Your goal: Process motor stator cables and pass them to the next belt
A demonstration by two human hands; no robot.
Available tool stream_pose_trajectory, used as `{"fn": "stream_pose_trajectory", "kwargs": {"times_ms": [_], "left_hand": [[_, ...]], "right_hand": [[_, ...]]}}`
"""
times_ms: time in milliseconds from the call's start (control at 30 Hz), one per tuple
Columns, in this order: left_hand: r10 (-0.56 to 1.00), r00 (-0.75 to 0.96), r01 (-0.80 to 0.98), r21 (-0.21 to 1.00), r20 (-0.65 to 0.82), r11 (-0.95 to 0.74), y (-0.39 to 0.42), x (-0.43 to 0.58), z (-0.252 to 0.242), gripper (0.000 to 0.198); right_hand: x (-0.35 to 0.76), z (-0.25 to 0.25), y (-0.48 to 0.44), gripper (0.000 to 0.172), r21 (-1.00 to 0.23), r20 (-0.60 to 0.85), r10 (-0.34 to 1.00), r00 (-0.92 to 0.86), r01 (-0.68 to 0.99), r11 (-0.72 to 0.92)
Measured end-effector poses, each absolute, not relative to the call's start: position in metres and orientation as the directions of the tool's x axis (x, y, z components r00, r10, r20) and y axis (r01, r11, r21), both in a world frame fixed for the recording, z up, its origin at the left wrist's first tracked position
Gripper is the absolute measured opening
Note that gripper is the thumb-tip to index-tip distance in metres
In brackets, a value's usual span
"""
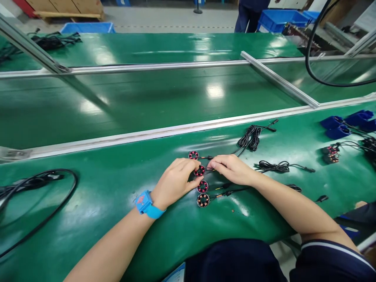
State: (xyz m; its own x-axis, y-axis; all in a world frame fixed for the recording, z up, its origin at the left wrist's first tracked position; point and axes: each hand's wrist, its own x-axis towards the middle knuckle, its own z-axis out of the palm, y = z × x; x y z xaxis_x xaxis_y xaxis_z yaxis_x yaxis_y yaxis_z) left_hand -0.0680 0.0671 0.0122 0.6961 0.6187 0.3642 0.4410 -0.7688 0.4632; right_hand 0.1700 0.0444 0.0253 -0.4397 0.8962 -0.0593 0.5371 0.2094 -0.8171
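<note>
Several round motor stators with copper windings lie in a column on the green mat. My left hand [179, 176], with a blue wrist strap [149, 205], has its thumb and fingers closed around the edge of one stator [199, 170]. Beside it, my right hand [229, 167] pinches the wires leading from that stator; the fingers partly hide them. Another stator [193, 155] lies just above, its black cable [249, 138] bundled to the right. Below are a stator with red windings [202, 186] and one with orange windings [203, 200], their leads passing under my right forearm.
A second coiled cable [274, 167] lies right of my right hand. Blue housings [335, 127] and more stators [331, 153] sit at the far right. Black cables [38, 182] lie at left. A metal rail [164, 130] crosses behind; a person [249, 15] stands beyond.
</note>
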Motion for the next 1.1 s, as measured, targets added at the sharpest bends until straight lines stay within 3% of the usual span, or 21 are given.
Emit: {"fn": "stream_pose_trajectory", "kwargs": {"times_ms": [200, 333, 433, 567, 733, 867, 1000, 1100], "left_hand": [[0.609, 0.651, 0.401, 0.476, 0.453, -0.783, 0.058, -0.061, 0.014, 0.023], [0.608, 0.677, 0.408, 0.477, 0.414, -0.779, 0.060, -0.061, 0.016, 0.020], [0.573, 0.766, 0.425, 0.439, 0.291, -0.792, 0.065, -0.064, 0.017, 0.012], [0.520, 0.849, 0.408, 0.504, 0.099, -0.761, 0.073, -0.071, 0.019, 0.020], [0.732, 0.647, 0.568, 0.505, 0.214, -0.650, 0.086, -0.077, 0.022, 0.024], [0.782, 0.595, 0.643, 0.475, 0.183, -0.601, 0.102, -0.072, 0.010, 0.049], [0.762, 0.615, 0.587, 0.528, 0.202, -0.613, 0.110, -0.066, -0.008, 0.047], [0.755, 0.583, 0.610, 0.451, 0.300, -0.651, 0.109, -0.068, -0.007, 0.045]], "right_hand": [[0.172, 0.023, 0.049, 0.023, -0.961, -0.247, 0.886, -0.393, 0.219, -0.170], [0.172, 0.018, 0.048, 0.017, -0.961, -0.275, 0.852, -0.445, 0.107, -0.254], [0.172, 0.017, 0.046, 0.024, -0.970, -0.235, 0.844, -0.482, 0.177, -0.169], [0.176, 0.024, 0.043, 0.042, -0.880, -0.161, 0.874, -0.459, 0.467, 0.084], [0.187, 0.047, 0.048, 0.040, -0.717, 0.058, 0.943, -0.327, 0.644, 0.268], [0.177, 0.049, 0.059, 0.047, -0.596, 0.053, 0.917, -0.396, 0.724, 0.347], [0.155, 0.025, 0.071, 0.059, -0.606, 0.043, 0.895, -0.443, 0.701, 0.376], [0.146, 0.011, 0.075, 0.060, -0.672, 0.064, 0.885, -0.462, 0.635, 0.380]]}}
